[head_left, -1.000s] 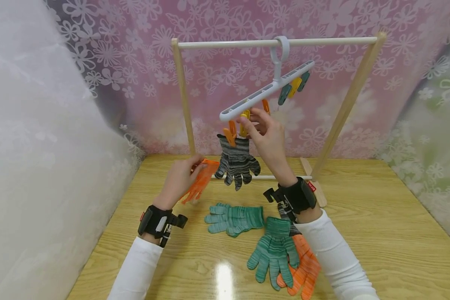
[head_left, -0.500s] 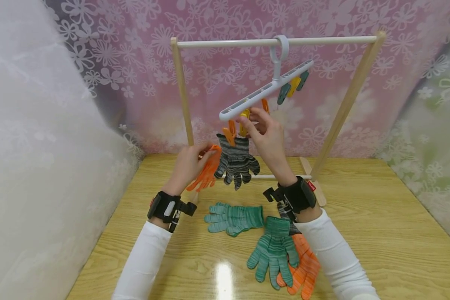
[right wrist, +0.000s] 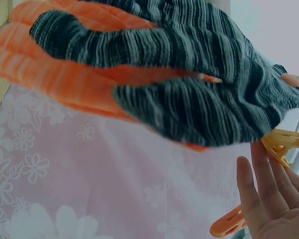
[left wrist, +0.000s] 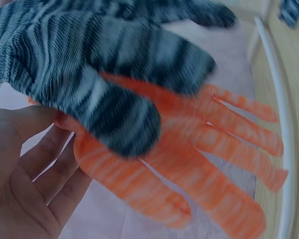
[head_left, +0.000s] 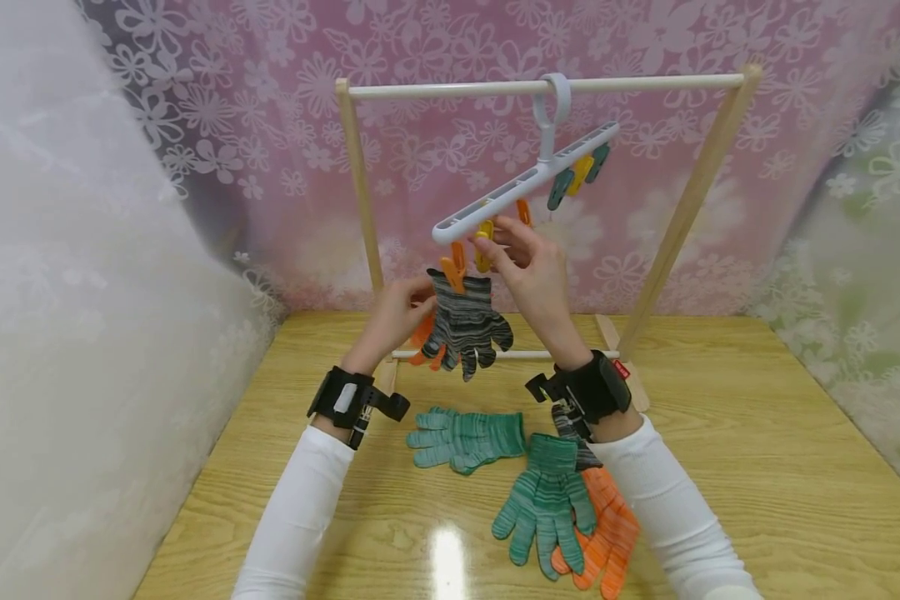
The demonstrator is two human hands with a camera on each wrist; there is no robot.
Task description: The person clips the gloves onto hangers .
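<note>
A white clip hanger (head_left: 495, 202) hangs aslant from the rod. From an orange clip (head_left: 456, 273) at its near end dangles a black-and-grey striped knit glove (head_left: 467, 312). My left hand (head_left: 396, 315) pinches an orange glove (left wrist: 224, 144) by its cuff, just behind the striped glove, which hides most of it in the head view. In the left wrist view the orange fingers spread out below the striped ones. My right hand (head_left: 534, 271) pinches a yellow clip (head_left: 484, 246) on the hanger, beside the orange clip. Whether the yellow clip's jaws are apart is hard to tell.
Two green gloves (head_left: 465, 437) lie on the wooden table (head_left: 330, 533), one partly over another orange glove (head_left: 611, 533). Near the right wrist lies a second striped glove (head_left: 581, 450). Wooden posts (head_left: 690, 208) carry the white rod (head_left: 450, 89). More clips (head_left: 580, 175) hang at the hanger's far end.
My left hand has risen and moved right, carrying the orange glove from beside the striped glove to behind it. My right hand keeps its grip on the yellow clip.
</note>
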